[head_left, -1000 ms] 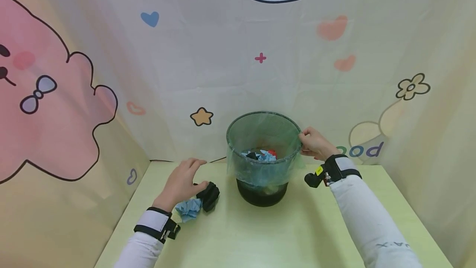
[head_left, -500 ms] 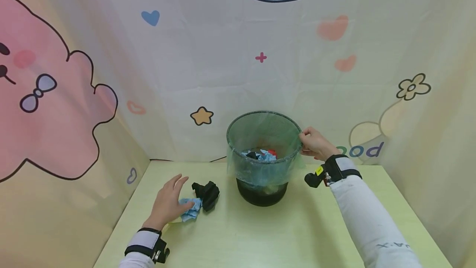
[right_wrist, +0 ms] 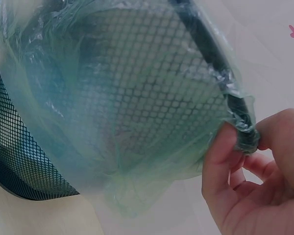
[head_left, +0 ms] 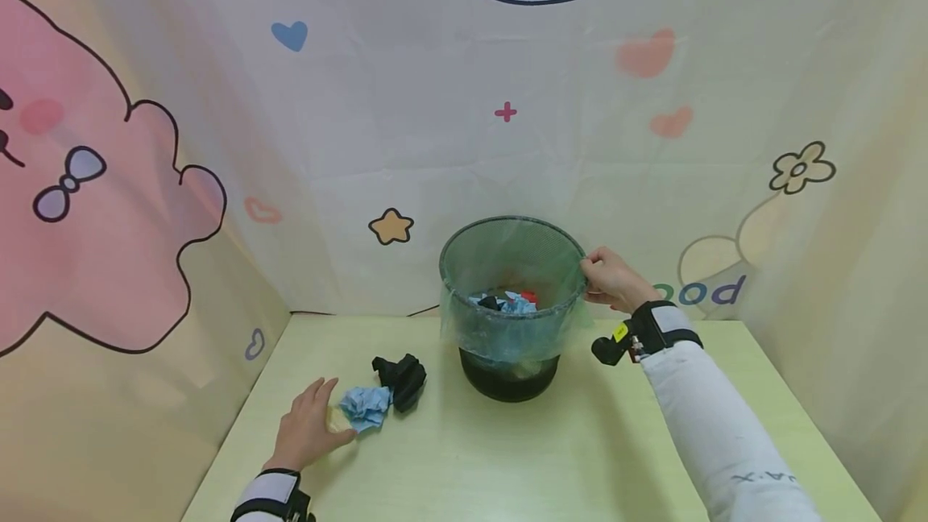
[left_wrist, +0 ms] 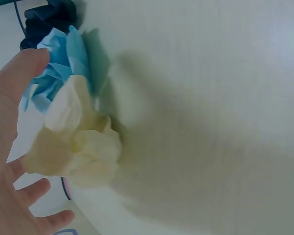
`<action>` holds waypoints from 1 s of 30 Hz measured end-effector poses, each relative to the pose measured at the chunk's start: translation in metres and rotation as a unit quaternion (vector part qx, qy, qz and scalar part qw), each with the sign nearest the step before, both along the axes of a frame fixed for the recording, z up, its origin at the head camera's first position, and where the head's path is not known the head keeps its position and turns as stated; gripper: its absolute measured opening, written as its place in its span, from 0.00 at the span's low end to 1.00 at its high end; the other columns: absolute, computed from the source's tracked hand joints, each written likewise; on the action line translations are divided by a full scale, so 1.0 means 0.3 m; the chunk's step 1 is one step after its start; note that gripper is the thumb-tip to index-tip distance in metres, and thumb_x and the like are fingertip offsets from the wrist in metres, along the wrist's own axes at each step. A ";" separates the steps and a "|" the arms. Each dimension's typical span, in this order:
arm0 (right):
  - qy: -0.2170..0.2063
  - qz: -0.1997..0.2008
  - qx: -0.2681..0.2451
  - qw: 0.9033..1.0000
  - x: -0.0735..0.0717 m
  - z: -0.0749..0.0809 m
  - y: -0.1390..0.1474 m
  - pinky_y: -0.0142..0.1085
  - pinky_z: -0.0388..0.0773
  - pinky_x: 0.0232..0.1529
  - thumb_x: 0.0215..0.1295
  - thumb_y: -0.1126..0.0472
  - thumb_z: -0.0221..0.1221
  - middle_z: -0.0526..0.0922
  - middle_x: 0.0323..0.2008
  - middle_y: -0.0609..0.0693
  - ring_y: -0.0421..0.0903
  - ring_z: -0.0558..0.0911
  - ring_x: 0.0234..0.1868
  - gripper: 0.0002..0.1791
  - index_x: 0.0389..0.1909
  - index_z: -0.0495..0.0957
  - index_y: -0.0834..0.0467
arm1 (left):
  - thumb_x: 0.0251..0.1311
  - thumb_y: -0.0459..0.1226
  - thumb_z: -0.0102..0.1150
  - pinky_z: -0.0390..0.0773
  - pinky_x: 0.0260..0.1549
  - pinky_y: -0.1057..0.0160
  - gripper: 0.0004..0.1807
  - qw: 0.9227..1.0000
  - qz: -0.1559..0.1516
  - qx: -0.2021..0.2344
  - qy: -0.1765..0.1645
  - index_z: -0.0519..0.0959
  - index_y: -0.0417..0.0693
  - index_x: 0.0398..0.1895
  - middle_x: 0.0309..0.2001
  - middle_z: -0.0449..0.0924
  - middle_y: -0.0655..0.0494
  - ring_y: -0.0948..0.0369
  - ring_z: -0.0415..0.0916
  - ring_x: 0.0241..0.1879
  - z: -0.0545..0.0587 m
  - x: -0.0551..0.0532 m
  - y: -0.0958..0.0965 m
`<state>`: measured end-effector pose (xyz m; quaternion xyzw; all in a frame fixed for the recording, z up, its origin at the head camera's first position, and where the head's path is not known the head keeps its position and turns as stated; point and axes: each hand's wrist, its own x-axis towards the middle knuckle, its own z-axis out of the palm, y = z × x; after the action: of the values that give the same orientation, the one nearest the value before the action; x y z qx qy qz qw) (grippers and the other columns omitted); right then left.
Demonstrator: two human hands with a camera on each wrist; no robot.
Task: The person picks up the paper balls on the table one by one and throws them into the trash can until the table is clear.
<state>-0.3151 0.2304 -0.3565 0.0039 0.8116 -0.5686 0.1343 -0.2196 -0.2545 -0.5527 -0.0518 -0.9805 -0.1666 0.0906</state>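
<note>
My right hand (head_left: 616,280) pinches the rim of a black mesh wastebasket (head_left: 510,381) at its right side. A thin green plastic bag (right_wrist: 103,127) lines the basket and folds over that rim. Crumpled blue, black and red paper (head_left: 518,304) lies inside. On the left, my left hand (head_left: 308,425) is spread around a crumpled pale yellow paper (left_wrist: 83,142), thumb and fingers apart. Beside the yellow paper lie a crumpled blue paper (head_left: 366,407) and a crumpled black paper (head_left: 402,381), in a row toward the basket.
Everything stands on a pale table (head_left: 500,466). Behind it hangs a light curtain (head_left: 348,143) printed with hearts, stars and a pink cartoon figure. The curtain also closes in the left and right sides.
My left hand has drawn back from over the black and blue papers, down and left to the yellow one. The right hand keeps its hold on the basket rim.
</note>
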 end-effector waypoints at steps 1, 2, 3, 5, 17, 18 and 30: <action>-0.001 -0.001 0.002 1.000 0.000 0.000 0.000 0.31 0.73 0.35 0.71 0.60 0.35 0.57 0.23 0.49 0.41 0.62 0.22 0.06 0.41 0.52 0.60 | 0.34 0.53 0.72 0.70 0.40 0.35 0.50 1.000 0.003 0.001 -0.008 0.64 0.43 0.63 0.62 0.61 0.36 0.37 0.62 0.57 -0.007 0.003 -0.004; -0.001 -0.001 0.003 1.000 0.000 0.000 0.000 0.31 0.73 0.35 0.71 0.60 0.35 0.57 0.23 0.49 0.42 0.62 0.22 0.06 0.41 0.52 0.60 | 0.34 0.53 0.72 0.70 0.40 0.35 0.50 1.000 0.006 0.003 -0.016 0.64 0.43 0.63 0.62 0.61 0.36 0.37 0.62 0.57 -0.013 0.006 -0.007; -0.001 -0.001 0.002 1.000 0.000 0.000 -0.001 0.31 0.73 0.35 0.71 0.60 0.35 0.57 0.23 0.49 0.42 0.62 0.22 0.06 0.41 0.52 0.60 | 0.34 0.53 0.72 0.70 0.40 0.35 0.50 1.000 0.009 0.006 -0.022 0.64 0.43 0.63 0.62 0.61 0.36 0.37 0.62 0.57 -0.017 0.010 -0.009; -0.001 -0.002 0.001 1.000 -0.001 -0.002 0.000 0.32 0.73 0.35 0.71 0.60 0.35 0.57 0.24 0.49 0.41 0.63 0.23 0.06 0.41 0.52 0.60 | 0.33 0.52 0.73 0.71 0.39 0.35 0.50 0.999 0.012 0.006 -0.033 0.64 0.43 0.63 0.62 0.62 0.36 0.38 0.62 0.57 -0.022 0.018 -0.009; 0.004 -0.001 -0.010 1.000 -0.001 -0.007 0.001 0.31 0.72 0.34 0.71 0.61 0.35 0.56 0.23 0.49 0.41 0.61 0.22 0.05 0.39 0.52 0.59 | 0.36 0.48 0.72 0.74 0.33 0.39 0.44 0.994 0.037 -0.012 -0.099 0.68 0.42 0.59 0.58 0.65 0.34 0.36 0.67 0.50 -0.080 0.036 -0.022; 0.005 -0.001 -0.010 1.000 -0.001 -0.008 0.000 0.31 0.72 0.34 0.71 0.61 0.35 0.56 0.23 0.49 0.41 0.62 0.22 0.05 0.39 0.52 0.59 | 0.36 0.48 0.72 0.74 0.32 0.40 0.42 0.994 0.040 -0.013 -0.101 0.69 0.41 0.58 0.56 0.66 0.35 0.37 0.68 0.48 -0.084 0.037 -0.023; 0.001 -0.005 -0.004 1.000 -0.008 -0.009 0.005 0.31 0.73 0.35 0.71 0.60 0.35 0.57 0.22 0.49 0.41 0.62 0.22 0.06 0.40 0.52 0.59 | 0.34 0.36 0.69 0.71 0.21 0.55 0.21 0.997 0.039 0.019 -0.057 0.76 0.47 0.38 0.38 0.72 0.46 0.49 0.71 0.33 -0.100 0.040 -0.029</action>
<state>-0.3174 0.2319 -0.3592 0.0067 0.8096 -0.5722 0.1307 -0.2078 -0.2631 -0.5828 -0.0020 -0.9821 -0.1840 0.0415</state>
